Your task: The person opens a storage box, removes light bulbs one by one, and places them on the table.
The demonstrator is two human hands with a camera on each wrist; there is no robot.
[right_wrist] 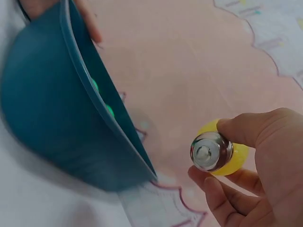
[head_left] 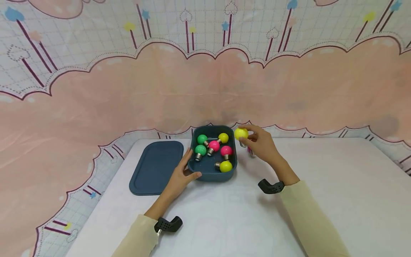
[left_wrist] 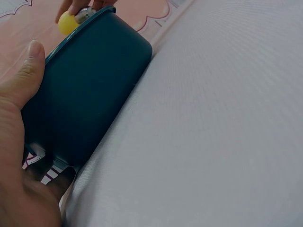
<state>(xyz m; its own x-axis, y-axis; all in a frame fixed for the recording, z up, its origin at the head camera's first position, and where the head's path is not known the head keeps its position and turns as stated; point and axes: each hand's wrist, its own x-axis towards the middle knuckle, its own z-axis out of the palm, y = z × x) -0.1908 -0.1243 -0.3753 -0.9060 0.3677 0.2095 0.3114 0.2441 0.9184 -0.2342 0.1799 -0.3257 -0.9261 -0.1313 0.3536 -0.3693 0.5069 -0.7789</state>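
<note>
A yellow light bulb [head_left: 241, 134] with a silver screw base is pinched between thumb and fingers of my right hand [head_left: 259, 144], held just beyond the right rim of a dark blue box [head_left: 212, 176]. My left hand [head_left: 179, 176] rests at the box's front left corner, thumb on the front wall, the other fingers along the left side. Inside lie green bulbs [head_left: 200, 150], pink bulbs [head_left: 214, 145] and yellow bulbs [head_left: 226, 166]. Partly hidden behind my right hand, another bulb [head_left: 251, 152] with some pink showing sits on the table.
A flat dark blue lid [head_left: 157, 167] lies left of the box, near my left forearm. White cloth covers the table [head_left: 224, 221]. A patterned pink cloth [head_left: 199, 89] hangs behind it. Each wrist wears a black band [head_left: 271, 186].
</note>
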